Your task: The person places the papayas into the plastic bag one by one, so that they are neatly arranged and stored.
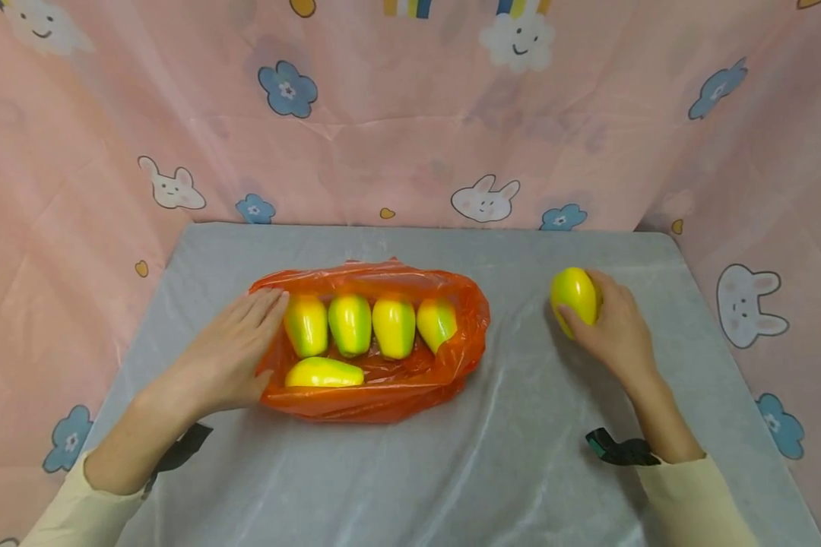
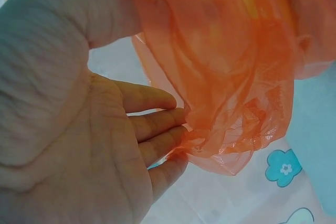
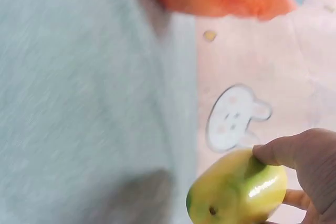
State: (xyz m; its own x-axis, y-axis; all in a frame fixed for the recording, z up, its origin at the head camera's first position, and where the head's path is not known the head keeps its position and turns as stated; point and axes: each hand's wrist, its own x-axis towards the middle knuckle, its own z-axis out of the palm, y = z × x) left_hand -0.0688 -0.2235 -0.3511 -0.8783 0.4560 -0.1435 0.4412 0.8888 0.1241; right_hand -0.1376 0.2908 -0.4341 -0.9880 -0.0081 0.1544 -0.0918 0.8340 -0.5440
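Observation:
An orange-red plastic bag (image 1: 383, 403) lies wide-mouthed on the table, with several glossy yellow-green papayas inside. Most stand in a row along its far side, such as this papaya (image 1: 350, 325); one papaya (image 1: 324, 373) lies sideways by the near edge. My left hand (image 1: 236, 349) rests against the bag's left side, fingers straight and touching the plastic. The left wrist view shows the thumb partly hidden behind the film. Off to the right, my right hand (image 1: 616, 327) holds another papaya (image 3: 236, 187) between thumb and fingers, apart from the bag.
A grey cloth-covered table (image 1: 410, 486) carries the bag. Behind it and at both sides hangs a pink curtain (image 1: 397, 152) printed with rabbits, clouds and flowers. Dark straps (image 1: 622, 448) sit at both wrists.

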